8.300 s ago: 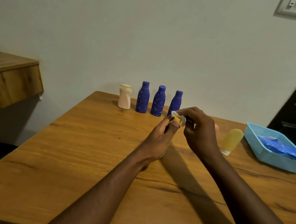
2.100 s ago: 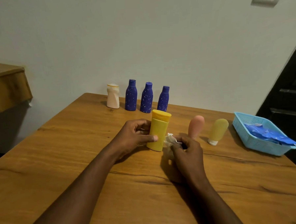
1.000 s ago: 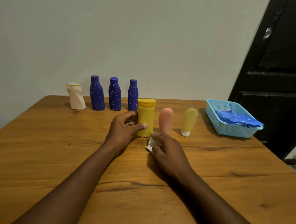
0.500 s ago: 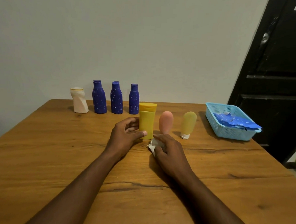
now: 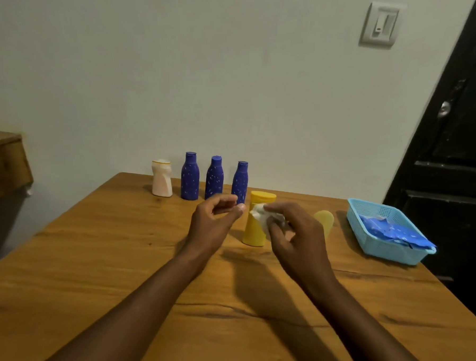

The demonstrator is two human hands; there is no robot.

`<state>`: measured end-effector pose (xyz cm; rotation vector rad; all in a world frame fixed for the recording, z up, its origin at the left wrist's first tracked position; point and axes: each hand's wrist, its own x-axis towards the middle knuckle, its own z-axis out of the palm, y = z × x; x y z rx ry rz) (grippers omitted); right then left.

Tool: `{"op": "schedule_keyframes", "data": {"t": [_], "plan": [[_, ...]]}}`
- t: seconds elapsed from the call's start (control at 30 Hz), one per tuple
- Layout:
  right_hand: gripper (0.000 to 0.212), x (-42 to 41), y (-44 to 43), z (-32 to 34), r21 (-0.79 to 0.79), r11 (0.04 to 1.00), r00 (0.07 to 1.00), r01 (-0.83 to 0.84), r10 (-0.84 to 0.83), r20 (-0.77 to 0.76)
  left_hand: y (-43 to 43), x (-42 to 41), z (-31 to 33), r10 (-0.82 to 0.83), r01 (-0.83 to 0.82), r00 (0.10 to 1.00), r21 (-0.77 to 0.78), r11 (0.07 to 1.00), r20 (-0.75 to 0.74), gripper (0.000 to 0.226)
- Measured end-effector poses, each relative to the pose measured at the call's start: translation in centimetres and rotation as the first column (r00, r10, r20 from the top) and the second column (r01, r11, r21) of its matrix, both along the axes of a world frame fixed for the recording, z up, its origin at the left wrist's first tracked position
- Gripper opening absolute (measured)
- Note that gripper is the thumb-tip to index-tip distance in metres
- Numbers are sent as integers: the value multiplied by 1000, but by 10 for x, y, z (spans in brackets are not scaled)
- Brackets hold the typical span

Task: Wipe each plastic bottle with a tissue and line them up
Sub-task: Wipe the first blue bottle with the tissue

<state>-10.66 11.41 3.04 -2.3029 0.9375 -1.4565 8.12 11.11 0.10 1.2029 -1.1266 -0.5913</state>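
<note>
Four bottles are lined up at upper centre on the counter: one white bottle and three blue bottles. One yellow bottle stands upright mid-frame. One tissue is pinched before it by the right hand. The left hand is loosely curled, holding nothing. One basket is noted at right.

The left forearm comes in from 7 o'clock, pointing toward 1 o'clock. The left hand has its fingers loosely curved and holds nothing. The right forearm enters from 5 o'clock, aimed at 11 o'clock. The right hand, at the left's 3 o'clock, pinches a tissue.
</note>
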Motion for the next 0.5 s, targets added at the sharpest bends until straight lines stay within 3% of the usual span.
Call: {"op": "schedule_keyframes", "data": {"t": [0.2,0.33,0.5], "plan": [[30,23,-45,80,-124,992,992,6,-22,-128,-60,29,54,88,-73,943,-59,996,320,26],[41,31,-86,106,-84,994,968,68,-86,-235,-110,48,83,63,-83,814,9,996,578,37],[44,32,-126,108,-20,992,946,128,-128,-299,-153,58,92,-33,-107,610,123,987,792,50]]}}
